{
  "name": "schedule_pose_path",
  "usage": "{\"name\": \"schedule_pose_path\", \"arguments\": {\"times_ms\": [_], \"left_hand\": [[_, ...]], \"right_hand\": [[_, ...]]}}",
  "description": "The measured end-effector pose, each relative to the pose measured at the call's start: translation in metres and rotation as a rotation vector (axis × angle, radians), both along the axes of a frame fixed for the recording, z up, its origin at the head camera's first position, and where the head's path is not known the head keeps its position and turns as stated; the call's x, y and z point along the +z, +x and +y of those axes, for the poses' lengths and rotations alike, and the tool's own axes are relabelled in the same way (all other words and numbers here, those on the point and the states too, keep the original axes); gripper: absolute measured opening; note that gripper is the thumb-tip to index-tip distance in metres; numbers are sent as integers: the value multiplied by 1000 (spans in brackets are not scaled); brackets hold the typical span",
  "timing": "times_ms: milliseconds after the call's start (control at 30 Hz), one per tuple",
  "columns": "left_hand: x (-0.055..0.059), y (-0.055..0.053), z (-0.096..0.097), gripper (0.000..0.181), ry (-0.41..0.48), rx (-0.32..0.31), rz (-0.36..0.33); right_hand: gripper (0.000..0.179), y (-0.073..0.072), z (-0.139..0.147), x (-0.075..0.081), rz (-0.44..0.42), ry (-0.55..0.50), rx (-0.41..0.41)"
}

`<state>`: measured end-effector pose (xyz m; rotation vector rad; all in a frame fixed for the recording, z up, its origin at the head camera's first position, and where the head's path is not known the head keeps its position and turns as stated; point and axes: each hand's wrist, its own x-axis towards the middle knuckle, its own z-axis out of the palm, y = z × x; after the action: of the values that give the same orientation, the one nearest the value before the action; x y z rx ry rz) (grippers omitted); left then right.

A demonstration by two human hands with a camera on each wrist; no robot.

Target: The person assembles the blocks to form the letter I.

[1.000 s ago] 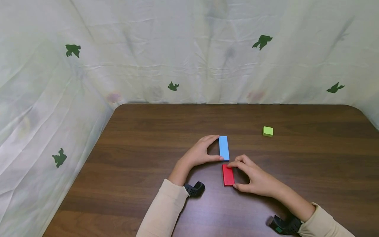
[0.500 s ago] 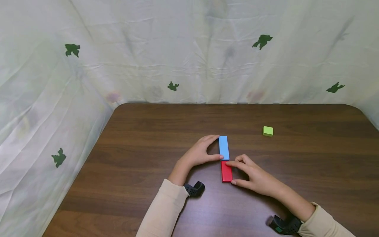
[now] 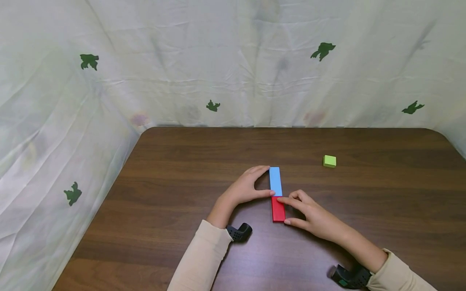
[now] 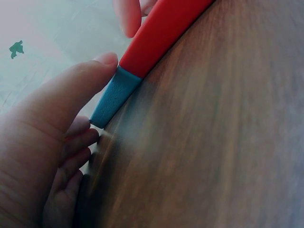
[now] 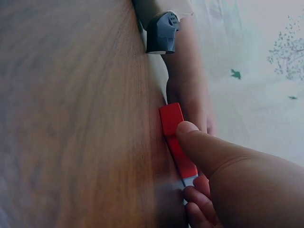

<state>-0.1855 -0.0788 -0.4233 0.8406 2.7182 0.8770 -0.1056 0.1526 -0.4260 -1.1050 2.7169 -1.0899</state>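
A blue rectangular block and a red rectangular block lie end to end on the brown table, blue on the far side, their short ends meeting. My left hand pinches the blue block lengthwise, fingertips at its far left corner and thumb at its near end. From the right, my right hand pinches the red block, index fingertip near its far end and thumb at its near right corner. In the left wrist view, the left thumb sits right where the blue block meets the red one.
A small lime-green block stands farther back to the right on the wooden table. Pale cloth with dark green shapes hangs behind and to the left. Black wrist cameras sit low beside both sleeves.
My right hand has slid the red block away from me and slightly left, closing the gap to the blue block. My left hand and the blue block have stayed in place.
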Motion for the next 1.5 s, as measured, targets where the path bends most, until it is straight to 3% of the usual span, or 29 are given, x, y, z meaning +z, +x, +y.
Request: {"name": "schedule_pose_path", "arguments": {"times_ms": [267,600,767,1500], "left_hand": [[0,1,0,78,15,6,-12],[-4,9,-2,74,181,65,35],[-4,15,-1,73,220,58,64],[-5,27,-1,87,51,-53,78]], "right_hand": [[52,1,-1,1,-7,16,-13],[53,0,-2,0,-14,10,-8],[53,0,-2,2,-27,20,-15],[51,1,-1,2,2,2,-8]]}}
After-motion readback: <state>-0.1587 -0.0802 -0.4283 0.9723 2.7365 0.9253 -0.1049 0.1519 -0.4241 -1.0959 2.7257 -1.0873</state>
